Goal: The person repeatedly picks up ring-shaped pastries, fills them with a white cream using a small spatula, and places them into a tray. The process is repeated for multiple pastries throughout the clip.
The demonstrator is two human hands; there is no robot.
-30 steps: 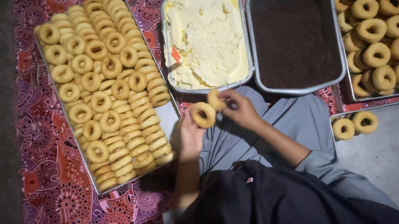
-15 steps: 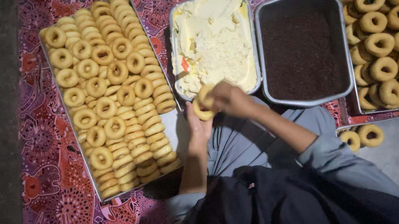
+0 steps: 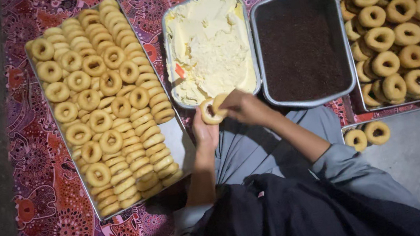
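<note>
Both hands have come together since a second ago, meeting just below the pan of pale cream (image 3: pixel 208 46). Left hand (image 3: pixel 206 134) fingers curl closed around one doughnut ring (image 3: pixel 211 111); right hand (image 3: pixel 244 108) fingertips pinch its edge, beside the dark sprinkle pan (image 3: pixel 303 46).

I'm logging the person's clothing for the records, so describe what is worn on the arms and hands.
Both hands, left hand and right hand, are bare: no gloves, and no rings or watch can be made out. The left forearm is uncovered up to a pale grey sleeve bunched near the elbow. The right arm has the same grey-blue sleeve, pushed up past mid-forearm.
</note>
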